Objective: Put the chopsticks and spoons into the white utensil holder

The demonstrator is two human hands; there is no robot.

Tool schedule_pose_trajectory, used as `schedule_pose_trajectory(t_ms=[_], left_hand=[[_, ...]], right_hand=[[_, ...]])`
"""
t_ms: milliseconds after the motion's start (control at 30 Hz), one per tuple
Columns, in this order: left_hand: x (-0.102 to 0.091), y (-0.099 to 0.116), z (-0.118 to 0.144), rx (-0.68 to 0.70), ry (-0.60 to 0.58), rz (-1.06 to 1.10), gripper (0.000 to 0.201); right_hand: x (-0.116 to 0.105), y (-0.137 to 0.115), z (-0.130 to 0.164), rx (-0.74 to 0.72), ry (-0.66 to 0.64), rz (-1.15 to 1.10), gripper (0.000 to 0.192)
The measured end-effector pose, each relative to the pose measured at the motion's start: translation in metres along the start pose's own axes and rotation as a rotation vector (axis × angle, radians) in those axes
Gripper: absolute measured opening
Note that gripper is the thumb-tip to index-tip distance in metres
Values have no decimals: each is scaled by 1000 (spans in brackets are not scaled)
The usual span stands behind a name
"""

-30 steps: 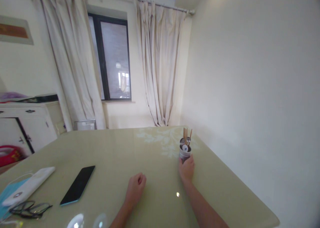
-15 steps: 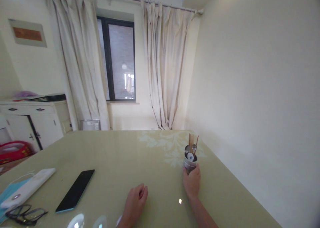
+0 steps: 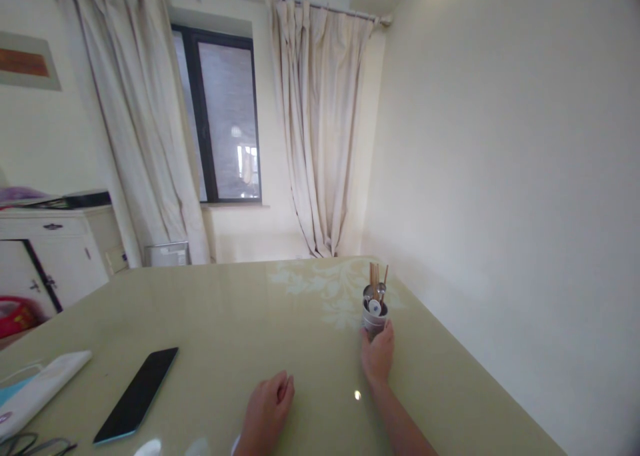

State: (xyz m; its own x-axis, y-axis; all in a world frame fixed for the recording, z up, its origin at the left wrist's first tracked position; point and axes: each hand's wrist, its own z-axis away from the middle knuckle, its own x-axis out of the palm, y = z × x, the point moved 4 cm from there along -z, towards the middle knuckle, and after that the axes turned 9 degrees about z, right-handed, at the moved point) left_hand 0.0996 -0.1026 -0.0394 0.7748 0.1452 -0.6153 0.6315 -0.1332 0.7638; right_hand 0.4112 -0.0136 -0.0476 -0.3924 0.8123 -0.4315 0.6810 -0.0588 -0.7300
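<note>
A small grey utensil holder (image 3: 373, 321) with wooden chopsticks and metal spoons in it stands on the pale green table (image 3: 225, 323), near the right side by the wall. My right hand (image 3: 377, 357) is wrapped around its lower part from the near side. My left hand (image 3: 267, 411) rests on the table closer to me, fingers curled into a loose fist, holding nothing.
A black phone (image 3: 137, 395) lies flat at the left. A white case (image 3: 36, 393) and the rim of a pair of glasses (image 3: 30, 445) sit at the far left edge. A white cabinet (image 3: 55, 253), curtains and a window stand behind the table.
Both hands have kept their poses, the right one still around the holder. The view has swung, so the phone and glasses sit lower and further left.
</note>
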Motion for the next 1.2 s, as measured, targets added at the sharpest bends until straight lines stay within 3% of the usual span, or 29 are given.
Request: schedule_pose_trajectory(t_ms=[133,267,367,500,667,800,900,1000,1200], left_hand=[[0,1,0,21,26,11,42],[-7,1,-1,44,163,104,50],[-12,1,-3,66,257,166,56],[-13,-1,-4,81,279,214,58],[-5,-2,0,150,193,221,55],[9,4,6,289,-28,201,48],[20,11,5,359,-148,203,45],[26,19,-4,370,-148,261,47],[46,32,-13,371,-192,377,59]], right_hand=[[-10,-4,-2,19,47,-11,92],[-30,-16,-4,27,136,-38,92],[-45,-30,4,-50,194,-134,70],[-53,-46,27,-254,113,-233,42],[-43,-69,65,-502,-139,-279,31],[-25,-102,96,-581,-373,-347,32],[-11,-124,113,-548,-449,-385,36],[-4,-132,119,-513,-442,-397,47],[-2,-110,112,-327,-478,-458,70]])
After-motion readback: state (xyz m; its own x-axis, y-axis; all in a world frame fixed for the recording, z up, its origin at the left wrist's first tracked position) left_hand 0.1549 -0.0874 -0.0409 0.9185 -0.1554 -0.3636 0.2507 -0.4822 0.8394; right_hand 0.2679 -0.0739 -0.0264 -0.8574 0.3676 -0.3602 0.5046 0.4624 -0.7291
